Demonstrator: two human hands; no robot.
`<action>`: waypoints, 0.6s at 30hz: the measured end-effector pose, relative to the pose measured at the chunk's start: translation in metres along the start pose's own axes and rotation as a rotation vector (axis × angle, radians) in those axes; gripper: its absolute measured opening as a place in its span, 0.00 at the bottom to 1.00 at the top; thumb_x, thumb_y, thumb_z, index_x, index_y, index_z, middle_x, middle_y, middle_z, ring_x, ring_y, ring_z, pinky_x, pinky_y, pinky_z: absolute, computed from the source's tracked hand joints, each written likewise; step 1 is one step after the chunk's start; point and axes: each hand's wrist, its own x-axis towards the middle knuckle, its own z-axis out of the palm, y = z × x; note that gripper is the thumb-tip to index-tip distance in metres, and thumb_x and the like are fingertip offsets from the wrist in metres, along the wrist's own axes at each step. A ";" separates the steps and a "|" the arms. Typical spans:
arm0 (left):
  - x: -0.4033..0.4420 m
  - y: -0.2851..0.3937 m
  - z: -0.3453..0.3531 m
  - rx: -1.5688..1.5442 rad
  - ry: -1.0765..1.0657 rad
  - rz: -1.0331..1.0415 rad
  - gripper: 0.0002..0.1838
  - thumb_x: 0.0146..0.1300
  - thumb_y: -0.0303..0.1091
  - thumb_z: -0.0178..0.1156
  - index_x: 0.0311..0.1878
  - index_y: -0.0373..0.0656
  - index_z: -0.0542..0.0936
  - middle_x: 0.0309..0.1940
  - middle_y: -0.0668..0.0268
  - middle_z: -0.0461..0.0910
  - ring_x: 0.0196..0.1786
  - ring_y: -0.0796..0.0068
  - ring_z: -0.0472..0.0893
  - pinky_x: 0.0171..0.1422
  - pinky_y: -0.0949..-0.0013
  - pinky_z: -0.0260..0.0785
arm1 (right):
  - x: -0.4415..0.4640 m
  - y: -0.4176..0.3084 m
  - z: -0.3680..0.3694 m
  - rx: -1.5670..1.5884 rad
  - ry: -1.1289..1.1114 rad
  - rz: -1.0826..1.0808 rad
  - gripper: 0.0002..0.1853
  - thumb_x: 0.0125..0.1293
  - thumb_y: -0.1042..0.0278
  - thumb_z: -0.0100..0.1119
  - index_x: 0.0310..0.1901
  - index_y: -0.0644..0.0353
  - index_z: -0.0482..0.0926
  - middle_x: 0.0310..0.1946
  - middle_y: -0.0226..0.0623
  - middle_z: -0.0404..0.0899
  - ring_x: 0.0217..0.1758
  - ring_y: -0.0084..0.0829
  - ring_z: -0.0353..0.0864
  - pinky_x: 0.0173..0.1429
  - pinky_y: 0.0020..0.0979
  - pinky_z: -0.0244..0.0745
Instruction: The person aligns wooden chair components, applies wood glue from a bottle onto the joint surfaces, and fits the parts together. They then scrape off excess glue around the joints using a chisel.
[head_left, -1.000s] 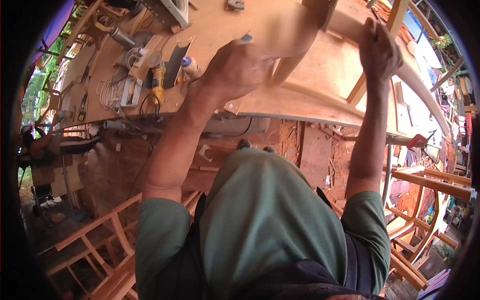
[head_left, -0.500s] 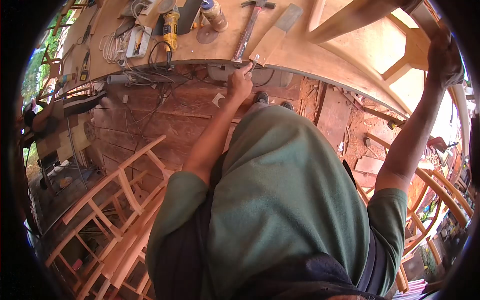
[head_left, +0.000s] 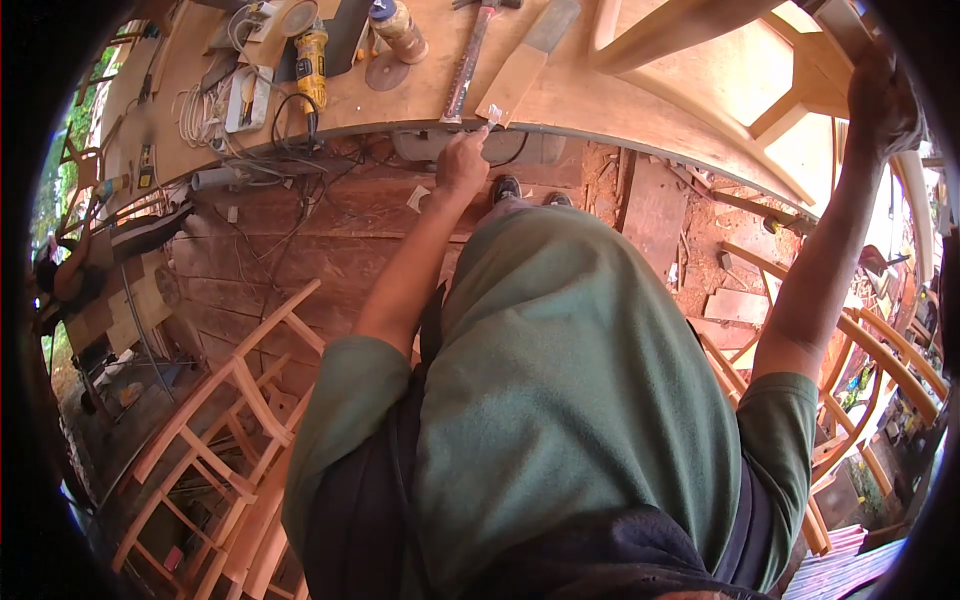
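My left hand (head_left: 463, 163) is at the bench's front edge, its fingers closed, with the index finger at a small whitish blob (head_left: 494, 115) on the end of a flat wooden piece (head_left: 520, 78). Just left of that piece lies a hammer (head_left: 468, 66) with a worn handle. At the upper right my right hand (head_left: 886, 112) is wrapped round part of a wooden frame (head_left: 820, 75), whose curved legs rest over the bench (head_left: 600, 108). Whatever sits inside my left fingers is too small to make out.
A yellow grinder (head_left: 311, 68), a bottle (head_left: 399, 32), a sanding disc (head_left: 388, 72) and coiled cable (head_left: 197, 115) lie on the bench. Wooden chair frames (head_left: 240, 400) stand at the lower left, others (head_left: 885, 350) at the right. A person (head_left: 75, 265) is at the far left.
My left hand has come down from over the bench to its front edge. My right hand has moved right with the wooden frame, which has shifted and turned. The hammer now shows.
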 end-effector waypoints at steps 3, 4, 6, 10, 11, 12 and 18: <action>0.006 0.000 -0.004 -0.062 0.066 0.009 0.19 0.65 0.25 0.59 0.58 0.45 0.85 0.42 0.48 0.84 0.46 0.42 0.83 0.53 0.45 0.75 | 0.000 -0.020 -0.004 0.063 0.029 -0.001 0.24 0.79 0.55 0.45 0.23 0.56 0.75 0.17 0.29 0.71 0.16 0.32 0.63 0.29 0.41 0.67; 0.006 -0.002 -0.002 -0.058 0.063 0.019 0.18 0.65 0.24 0.59 0.58 0.44 0.85 0.42 0.48 0.84 0.46 0.42 0.83 0.53 0.45 0.75 | -0.001 -0.028 -0.006 0.082 0.038 -0.011 0.26 0.80 0.56 0.44 0.21 0.57 0.73 0.16 0.29 0.69 0.15 0.31 0.61 0.28 0.41 0.66; 0.007 -0.007 0.008 -0.053 0.060 0.058 0.18 0.64 0.24 0.59 0.56 0.43 0.86 0.41 0.47 0.84 0.47 0.42 0.83 0.53 0.45 0.75 | -0.002 -0.030 0.001 0.118 0.142 -0.067 0.26 0.81 0.57 0.44 0.20 0.53 0.72 0.14 0.25 0.65 0.14 0.27 0.57 0.25 0.37 0.66; -0.006 -0.028 0.000 0.139 -0.143 0.050 0.20 0.58 0.24 0.56 0.53 0.44 0.86 0.43 0.45 0.85 0.50 0.40 0.83 0.55 0.45 0.77 | -0.015 -0.008 0.001 -0.014 -0.030 0.121 0.12 0.71 0.59 0.62 0.32 0.56 0.82 0.23 0.42 0.80 0.27 0.46 0.80 0.37 0.43 0.75; -0.010 -0.036 0.002 0.040 -0.104 0.018 0.20 0.60 0.26 0.56 0.56 0.45 0.86 0.45 0.45 0.84 0.49 0.38 0.83 0.54 0.45 0.77 | -0.019 0.001 0.012 -0.142 0.217 -0.193 0.16 0.74 0.53 0.60 0.35 0.57 0.83 0.22 0.42 0.78 0.25 0.40 0.78 0.36 0.38 0.73; -0.012 -0.032 -0.006 -0.032 -0.040 -0.020 0.19 0.63 0.29 0.59 0.57 0.43 0.85 0.41 0.47 0.86 0.43 0.45 0.86 0.51 0.49 0.79 | -0.023 0.022 0.012 -0.273 0.049 -0.135 0.15 0.68 0.49 0.65 0.39 0.51 0.90 0.22 0.31 0.85 0.25 0.36 0.85 0.32 0.37 0.79; -0.009 0.110 -0.104 -0.695 -0.208 -0.076 0.15 0.73 0.26 0.61 0.58 0.28 0.79 0.33 0.62 0.85 0.35 0.77 0.84 0.41 0.72 0.78 | -0.018 -0.018 -0.019 0.270 0.095 -0.083 0.13 0.67 0.71 0.66 0.53 0.56 0.83 0.47 0.38 0.87 0.48 0.44 0.86 0.53 0.39 0.80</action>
